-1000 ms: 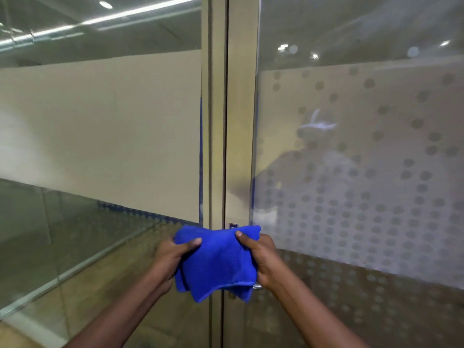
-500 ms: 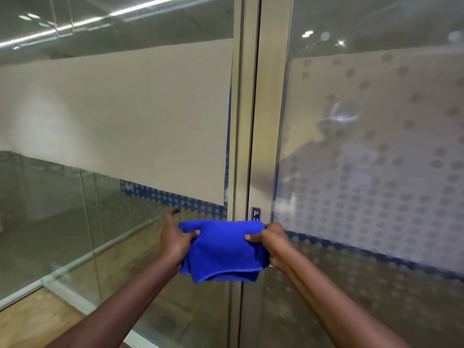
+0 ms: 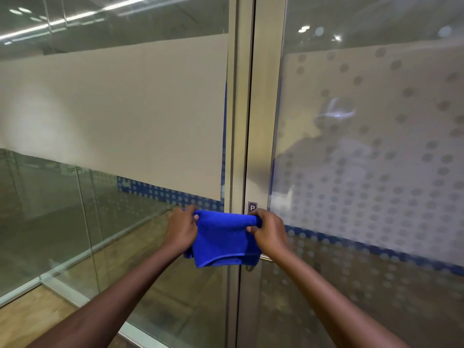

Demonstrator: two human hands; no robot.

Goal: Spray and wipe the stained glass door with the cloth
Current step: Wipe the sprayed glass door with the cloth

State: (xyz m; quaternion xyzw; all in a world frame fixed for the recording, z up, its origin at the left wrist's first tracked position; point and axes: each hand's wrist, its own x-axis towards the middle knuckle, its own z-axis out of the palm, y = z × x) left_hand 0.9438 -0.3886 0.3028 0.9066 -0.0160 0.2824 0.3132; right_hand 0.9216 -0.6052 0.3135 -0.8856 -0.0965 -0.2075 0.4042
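The cloth (image 3: 223,239), blue and folded, hangs between our hands in front of the door frame (image 3: 247,121). Our left hand (image 3: 182,229) pinches its left top corner and our right hand (image 3: 270,233) its right, both closed on it. The glass door (image 3: 364,159) shows no wet streaks, and no spray bottle is in view, so we judge wiping not begun. Since a second ago we have stepped closer and pulled the cloth taut.
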